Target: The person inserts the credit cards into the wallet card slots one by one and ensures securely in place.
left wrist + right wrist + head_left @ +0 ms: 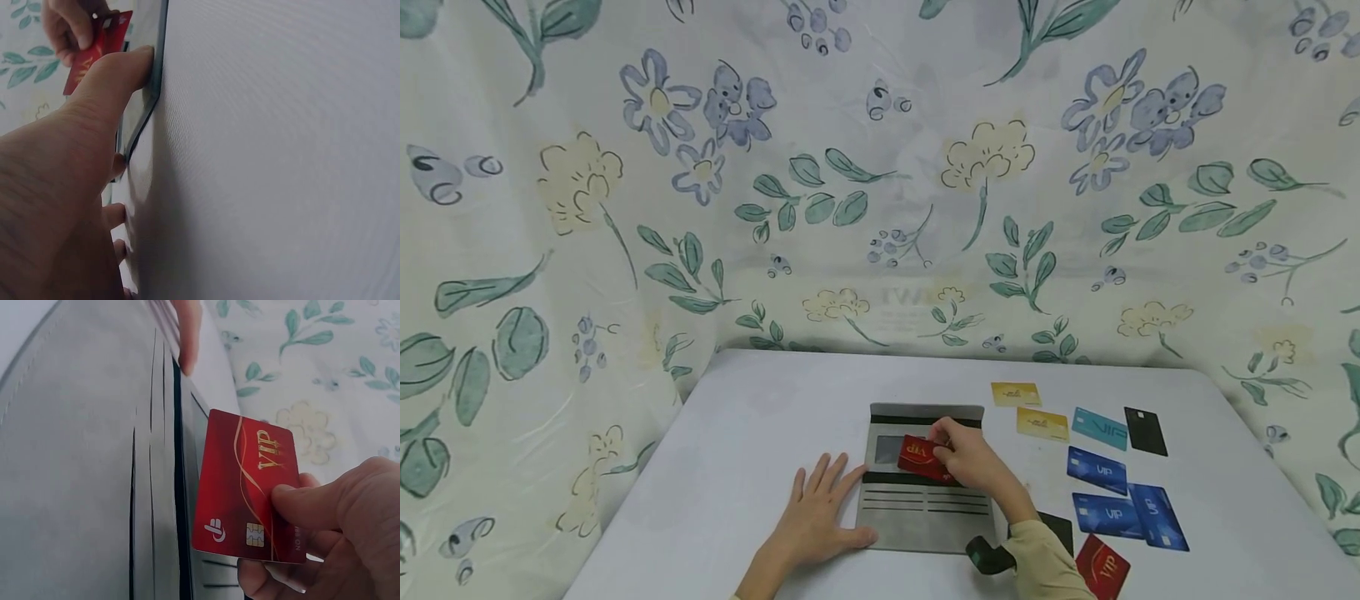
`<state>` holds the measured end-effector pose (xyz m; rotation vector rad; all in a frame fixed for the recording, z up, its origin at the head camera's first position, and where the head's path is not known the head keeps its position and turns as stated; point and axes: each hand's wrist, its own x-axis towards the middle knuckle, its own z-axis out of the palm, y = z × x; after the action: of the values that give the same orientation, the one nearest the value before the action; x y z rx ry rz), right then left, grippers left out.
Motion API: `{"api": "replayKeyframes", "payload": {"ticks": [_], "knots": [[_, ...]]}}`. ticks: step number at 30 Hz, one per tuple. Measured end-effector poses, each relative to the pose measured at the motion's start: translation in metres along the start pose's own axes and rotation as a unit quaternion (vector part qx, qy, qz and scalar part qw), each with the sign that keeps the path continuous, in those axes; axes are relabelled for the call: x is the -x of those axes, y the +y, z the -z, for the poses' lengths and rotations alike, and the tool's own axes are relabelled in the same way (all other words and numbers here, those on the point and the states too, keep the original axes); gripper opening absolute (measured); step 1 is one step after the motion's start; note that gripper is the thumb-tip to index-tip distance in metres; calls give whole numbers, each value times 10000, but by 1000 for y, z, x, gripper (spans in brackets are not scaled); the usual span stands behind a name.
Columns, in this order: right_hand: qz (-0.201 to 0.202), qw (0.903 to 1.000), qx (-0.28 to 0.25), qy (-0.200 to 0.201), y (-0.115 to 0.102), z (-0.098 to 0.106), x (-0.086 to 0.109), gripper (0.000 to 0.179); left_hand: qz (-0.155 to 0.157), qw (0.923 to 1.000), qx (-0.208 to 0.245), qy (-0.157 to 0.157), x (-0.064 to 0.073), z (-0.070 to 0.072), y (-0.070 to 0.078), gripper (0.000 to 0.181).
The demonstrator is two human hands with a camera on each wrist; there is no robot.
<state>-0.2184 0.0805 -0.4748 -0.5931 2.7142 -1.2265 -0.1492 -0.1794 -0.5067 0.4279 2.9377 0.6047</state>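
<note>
An opened grey wallet [917, 533] with several card slots and a clear window lies flat on the white table. My right hand [972, 457] pinches a red VIP card [917, 457] between thumb and fingers, just above the wallet's upper half. In the right wrist view the card [240, 487] shows a gold chip and gold lettering. With fingers spread, my left hand [822, 512] rests at the wallet's left side. Its thumb [134, 65] presses on the wallet's edge, and the other fingers touch the table.
Right of the wallet lie yellow cards [1042, 423], a teal card [1100, 428], a black card [1146, 431], several blue VIP cards [1097, 469] and another red card [1102, 567]. A dark card [1056, 529] is partly hidden by the right sleeve [1045, 558]. Behind hangs a floral curtain [880, 208].
</note>
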Motion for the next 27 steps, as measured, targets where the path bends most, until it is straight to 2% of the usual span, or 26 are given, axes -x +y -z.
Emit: {"api": "replayKeyframes", "payload": {"ticks": [9, 17, 27], "knots": [[332, 9994, 38, -88, -7, -12, -5, 13, 44, 10000, 15, 5, 1, 1, 1, 93], [108, 9993, 101, -353, -14, -21, -5, 12, 72, 10000, 14, -13, 1, 1, 2, 93], [110, 9987, 67, -496, -17, -26, -6, 12, 109, 9999, 52, -28, 1, 1, 2, 94]]}}
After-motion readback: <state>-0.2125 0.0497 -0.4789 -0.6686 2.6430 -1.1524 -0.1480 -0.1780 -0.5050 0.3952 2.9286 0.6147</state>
